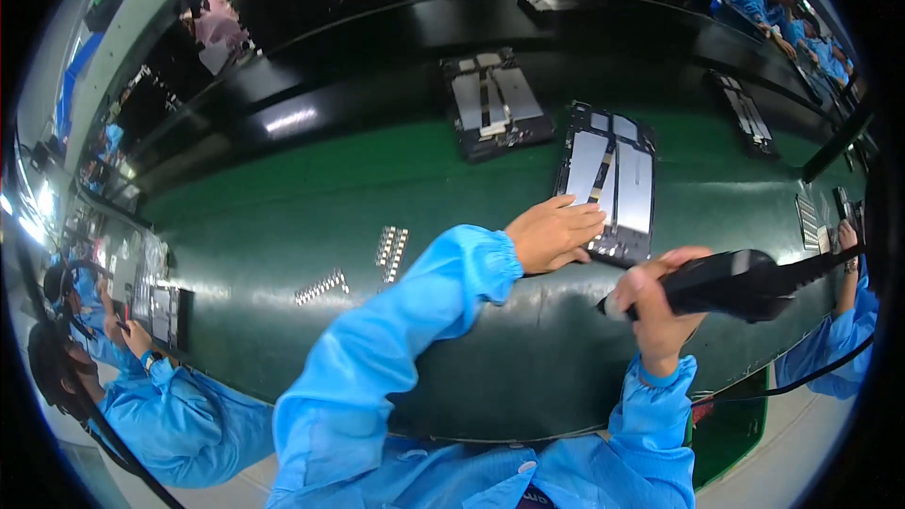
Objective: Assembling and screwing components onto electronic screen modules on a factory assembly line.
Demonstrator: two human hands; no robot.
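An opened tablet lies on the green-topped bench, with silver battery panels and a dark strip down its middle. My left hand rests on its lower left part, fingers stretched out and touching it. My right hand is wrapped round a black corded electric screwdriver. The tool lies nearly level, its tip pointing left, just below the tablet's near edge and apart from it. To the upper left lies a second opened tablet, of the same build.
Short strips of small parts lie left of my hands. Another opened tablet is at far right, with a part strip nearer. Co-workers in blue sit on both sides. A green bin stands below the bench edge.
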